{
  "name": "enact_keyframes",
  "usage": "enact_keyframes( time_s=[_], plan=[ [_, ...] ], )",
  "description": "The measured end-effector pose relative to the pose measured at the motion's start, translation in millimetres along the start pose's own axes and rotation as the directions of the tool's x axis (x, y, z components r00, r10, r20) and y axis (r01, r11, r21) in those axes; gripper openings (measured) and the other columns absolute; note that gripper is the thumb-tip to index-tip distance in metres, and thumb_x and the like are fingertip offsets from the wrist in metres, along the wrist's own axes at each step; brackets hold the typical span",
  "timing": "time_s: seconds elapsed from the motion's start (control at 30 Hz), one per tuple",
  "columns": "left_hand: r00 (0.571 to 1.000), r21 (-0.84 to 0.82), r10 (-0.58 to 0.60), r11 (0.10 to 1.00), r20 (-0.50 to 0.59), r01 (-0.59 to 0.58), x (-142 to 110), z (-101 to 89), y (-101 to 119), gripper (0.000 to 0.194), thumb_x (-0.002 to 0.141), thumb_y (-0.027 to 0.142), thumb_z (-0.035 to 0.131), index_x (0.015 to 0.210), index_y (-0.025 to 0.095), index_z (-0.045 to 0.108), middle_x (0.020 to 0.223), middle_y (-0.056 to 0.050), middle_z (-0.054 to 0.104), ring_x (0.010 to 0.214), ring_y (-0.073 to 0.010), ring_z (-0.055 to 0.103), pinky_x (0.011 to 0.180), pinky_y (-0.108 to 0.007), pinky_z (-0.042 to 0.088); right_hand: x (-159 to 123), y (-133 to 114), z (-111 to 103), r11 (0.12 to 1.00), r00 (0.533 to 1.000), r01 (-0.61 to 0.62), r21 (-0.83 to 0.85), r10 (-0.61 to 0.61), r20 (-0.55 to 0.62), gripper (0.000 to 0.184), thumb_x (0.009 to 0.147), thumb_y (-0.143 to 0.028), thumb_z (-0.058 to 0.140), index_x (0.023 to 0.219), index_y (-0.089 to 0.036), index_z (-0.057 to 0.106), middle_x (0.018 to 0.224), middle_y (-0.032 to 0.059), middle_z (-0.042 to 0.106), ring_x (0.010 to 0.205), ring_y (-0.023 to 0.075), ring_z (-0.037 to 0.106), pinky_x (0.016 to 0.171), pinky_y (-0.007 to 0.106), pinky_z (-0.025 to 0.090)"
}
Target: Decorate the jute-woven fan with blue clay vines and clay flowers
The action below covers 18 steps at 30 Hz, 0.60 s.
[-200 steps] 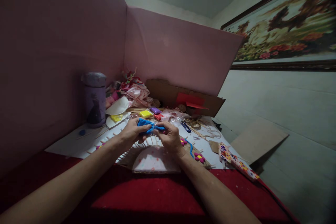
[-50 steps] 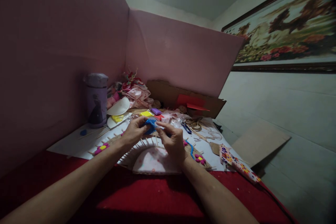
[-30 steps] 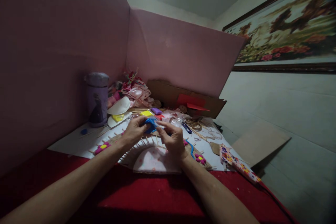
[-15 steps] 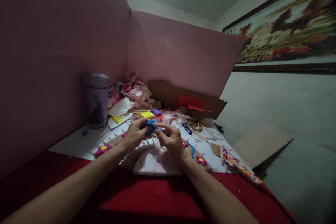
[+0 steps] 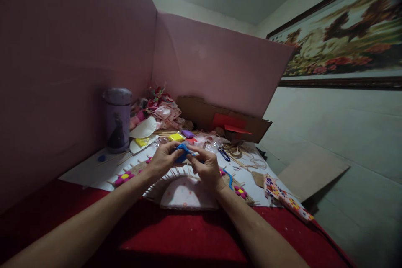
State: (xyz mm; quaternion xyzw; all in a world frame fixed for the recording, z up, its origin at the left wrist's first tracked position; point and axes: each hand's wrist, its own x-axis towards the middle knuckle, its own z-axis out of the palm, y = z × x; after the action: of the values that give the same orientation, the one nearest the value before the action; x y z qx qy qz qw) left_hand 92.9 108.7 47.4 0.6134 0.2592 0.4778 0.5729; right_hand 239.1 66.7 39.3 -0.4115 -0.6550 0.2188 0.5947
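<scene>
Between my two hands is a lump of blue modelling clay [image 5: 182,151], held above the craft work. My left hand [image 5: 165,155] is closed on its left side. The fingers of my right hand [image 5: 204,163] pinch at its right side; a small pale bit shows by the fingertips. Below lies a fan-shaped piece with a pale speckled half-round centre [image 5: 185,192] and thin sticks round it. Its outer band carries magenta clay flowers with yellow middles, such as the flower [image 5: 240,192] at right. A wavy blue clay strip [image 5: 230,179] lies on the band near my right wrist.
A purple canister [image 5: 117,121] stands at left beside folded white paper plates [image 5: 144,127]. Yellow clay [image 5: 176,137] and purple clay [image 5: 187,133] packs lie behind my hands, with a blue cutter [image 5: 224,154] to their right. A flower-patterned glue gun-like tool [image 5: 287,199] rests at the right edge.
My fingers have shifted slightly on the blue clay, with the right fingertips moving a little across it. Everything on the table stays where it was.
</scene>
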Motion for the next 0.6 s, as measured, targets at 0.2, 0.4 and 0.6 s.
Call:
enact_keyframes(
  time_s=[0.2, 0.4, 0.6],
  plan=[
    [1.0, 0.023, -0.001, 1.0, 0.013, 0.001, -0.8, 0.0, 4.0, 0.046, 0.061, 0.053, 0.072, 0.086, 0.015, 0.064, 0.074, -0.003, 0.065, 0.064, -0.0166, 0.063, 0.05, -0.029, 0.056, 0.0, 0.8, -0.7, 0.999, 0.999, 0.015, -0.037, -0.017, -0.043, 0.024, 0.074, -0.027, 0.063, 0.094, -0.014, 0.069, 0.043, -0.0066, 0.047, 0.038, 0.0064, 0.038, 0.039, 0.019, 0.031],
    [0.996, 0.001, -0.087, 0.996, 0.031, 0.087, -3.6, 0.7, 9.4, 0.05, 0.059, 0.055, 0.073, 0.084, 0.014, 0.06, 0.074, -0.005, 0.067, 0.066, -0.0214, 0.068, 0.049, -0.031, 0.056, 1.9, 1.4, -0.6, 0.996, 0.995, -0.053, 0.073, 0.059, -0.085, 0.019, 0.071, -0.033, 0.068, 0.072, -0.016, 0.058, 0.045, -0.0058, 0.051, 0.037, 0.0069, 0.043, 0.037, 0.018, 0.032],
    [0.994, 0.042, -0.105, 0.994, 0.014, 0.104, -2.3, -0.6, 8.9, 0.043, 0.057, 0.046, 0.077, 0.081, 0.014, 0.061, 0.069, -0.004, 0.067, 0.061, -0.018, 0.065, 0.048, -0.029, 0.055, 6.2, 0.3, -5.3, 0.978, 0.993, -0.108, 0.18, 0.116, -0.032, 0.034, 0.076, -0.048, 0.061, 0.065, -0.015, 0.058, 0.037, -0.0076, 0.041, 0.031, 0.0045, 0.033, 0.032, 0.017, 0.023]
  ],
)
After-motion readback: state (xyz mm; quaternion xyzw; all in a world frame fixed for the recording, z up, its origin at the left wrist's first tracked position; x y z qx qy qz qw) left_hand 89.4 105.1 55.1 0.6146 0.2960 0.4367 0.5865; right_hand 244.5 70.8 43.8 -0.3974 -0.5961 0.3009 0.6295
